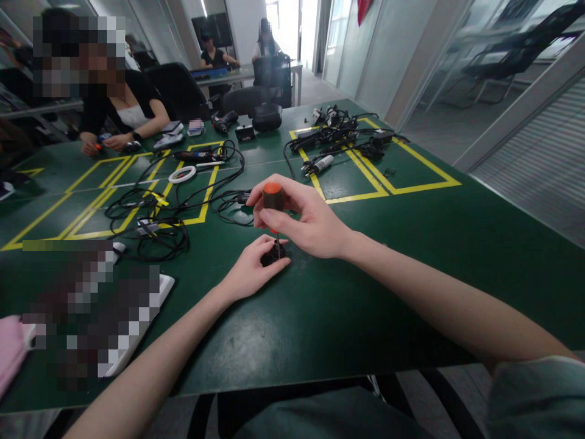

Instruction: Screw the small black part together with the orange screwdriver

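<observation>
A screwdriver (pixel 273 199) with an orange-topped dark handle stands nearly upright in my right hand (pixel 311 213), whose fingers are wrapped round the handle. Its thin shaft points down to a small black part (pixel 276 250) on the green table. Around that part curl the thumb and fingers of my left hand (pixel 253 268), steadying it against the tabletop. What kind of part it is cannot be made out, and whether the tip sits in a screw is too small to tell.
Black cables (pixel 169 238) lie coiled on the left, near a white ring (pixel 181 175). Black devices and cords (pixel 329 137) are heaped at the back right, with small screws (pixel 389 172) nearby. A power drill (pixel 223 122) lies farther back. Another person (pixel 132 116) works at the far left.
</observation>
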`<state>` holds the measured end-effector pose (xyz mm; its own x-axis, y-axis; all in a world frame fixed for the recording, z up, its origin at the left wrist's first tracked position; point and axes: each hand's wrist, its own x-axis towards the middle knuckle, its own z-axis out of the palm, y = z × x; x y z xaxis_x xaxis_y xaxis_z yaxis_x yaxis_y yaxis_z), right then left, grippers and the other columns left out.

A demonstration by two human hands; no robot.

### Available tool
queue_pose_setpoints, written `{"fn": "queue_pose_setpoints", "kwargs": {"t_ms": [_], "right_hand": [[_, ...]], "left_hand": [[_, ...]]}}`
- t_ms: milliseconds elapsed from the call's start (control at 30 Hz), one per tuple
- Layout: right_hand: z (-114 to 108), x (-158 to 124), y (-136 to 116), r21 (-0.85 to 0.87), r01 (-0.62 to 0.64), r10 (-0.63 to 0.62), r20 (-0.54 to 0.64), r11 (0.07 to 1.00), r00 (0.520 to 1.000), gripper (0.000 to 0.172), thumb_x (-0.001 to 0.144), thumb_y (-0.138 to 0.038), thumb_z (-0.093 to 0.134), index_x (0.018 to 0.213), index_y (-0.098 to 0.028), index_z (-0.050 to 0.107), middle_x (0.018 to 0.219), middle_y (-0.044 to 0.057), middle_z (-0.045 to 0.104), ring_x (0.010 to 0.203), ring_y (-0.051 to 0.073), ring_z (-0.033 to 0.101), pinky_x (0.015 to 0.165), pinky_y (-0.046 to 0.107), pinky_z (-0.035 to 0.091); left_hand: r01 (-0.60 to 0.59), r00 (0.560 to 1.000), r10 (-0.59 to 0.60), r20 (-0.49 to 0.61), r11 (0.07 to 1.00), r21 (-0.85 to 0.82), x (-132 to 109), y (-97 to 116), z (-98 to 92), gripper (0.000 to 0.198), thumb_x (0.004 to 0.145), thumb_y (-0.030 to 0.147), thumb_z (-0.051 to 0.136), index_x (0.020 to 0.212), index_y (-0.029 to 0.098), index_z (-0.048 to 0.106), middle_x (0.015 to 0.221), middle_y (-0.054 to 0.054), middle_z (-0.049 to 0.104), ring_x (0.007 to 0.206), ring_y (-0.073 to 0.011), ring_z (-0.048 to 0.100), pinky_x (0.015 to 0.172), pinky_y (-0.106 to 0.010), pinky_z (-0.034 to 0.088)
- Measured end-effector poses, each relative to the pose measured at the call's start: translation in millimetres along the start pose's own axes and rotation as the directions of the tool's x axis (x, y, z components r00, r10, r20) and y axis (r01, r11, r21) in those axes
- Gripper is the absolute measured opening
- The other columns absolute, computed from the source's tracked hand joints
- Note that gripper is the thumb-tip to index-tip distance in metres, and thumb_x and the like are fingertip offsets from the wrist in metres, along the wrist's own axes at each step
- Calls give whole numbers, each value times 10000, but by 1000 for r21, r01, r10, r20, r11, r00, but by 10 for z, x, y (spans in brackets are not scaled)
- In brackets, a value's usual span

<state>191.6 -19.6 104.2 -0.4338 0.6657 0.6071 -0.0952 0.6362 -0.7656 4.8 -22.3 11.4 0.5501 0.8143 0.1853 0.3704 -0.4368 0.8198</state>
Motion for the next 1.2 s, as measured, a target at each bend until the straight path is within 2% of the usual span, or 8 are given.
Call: {"fn": "queue_pose_setpoints", "kwargs": {"t_ms": [133,267,433,600,767,933,1100,1200], "right_hand": [[7,-4,5,1,12,-12,3,1000,1000,127,1006,-243,625,1108,-168,619,1024,36,706,886,130,646,782,279,520],[20,-7,6,4,32,-32,8,999,999,154,1017,-254,612,1131,-150,613,1050,46,696,903,126,640,796,276,517],[42,-13,-4,-9,34,-34,6,999,999,169,1021,-245,597,1156,-144,614,1082,54,703,919,133,652,825,284,529],[75,-25,4,-87,33,-35,-17,996,999,324,1035,-238,558,1342,-136,578,1225,90,708,1020,168,680,947,349,581],[112,-35,32,-103,53,-61,-84,993,995,431,1033,-201,557,1455,-162,480,1494,136,616,1264,211,664,1071,389,592],[113,-32,56,-123,92,-99,-46,988,994,375,1039,-186,556,1409,-197,499,1356,90,677,1060,167,711,1080,410,594],[108,-24,64,-127,111,-116,-39,986,992,346,1041,-181,549,1385,-184,514,1393,105,667,1164,185,704,1133,436,570],[105,-18,68,-126,103,-109,-40,987,993,350,1034,-190,560,1383,-184,525,1339,92,677,1126,187,708,1118,436,579]], "left_hand": [[-6,1000,6,18,1000,10,17,-52,-12,269,964,411,746,1086,180,809,1135,-95,767,1062,-274,714,1031,-425,562],[5,1000,-5,-5,1000,31,10,-67,-4,275,959,417,758,1060,165,805,1082,-94,781,1012,-261,718,943,-397,587],[81,991,-84,-104,996,-28,-9,-8,-9,290,877,414,838,988,156,770,946,-66,795,858,-230,725,792,-341,589],[77,973,-84,-213,996,-39,3,13,-1,323,832,431,853,974,161,745,941,-56,794,801,-211,710,761,-328,591],[24,991,-26,-129,1000,-13,-5,-41,-42,344,860,395,789,1099,149,758,1015,-77,800,886,-233,719,835,-346,593],[35,998,-39,-47,995,-89,29,-106,-117,278,929,277,563,1064,148,769,1020,-68,796,940,-232,713,937,-366,586],[59,996,-67,-56,990,-125,83,-133,-80,343,1006,311,474,1055,157,776,995,-60,793,955,-235,704,929,-353,587],[53,995,-61,-76,994,-98,84,-135,-39,345,1032,323,460,1071,163,763,1019,-61,794,991,-235,702,958,-347,576]]}}
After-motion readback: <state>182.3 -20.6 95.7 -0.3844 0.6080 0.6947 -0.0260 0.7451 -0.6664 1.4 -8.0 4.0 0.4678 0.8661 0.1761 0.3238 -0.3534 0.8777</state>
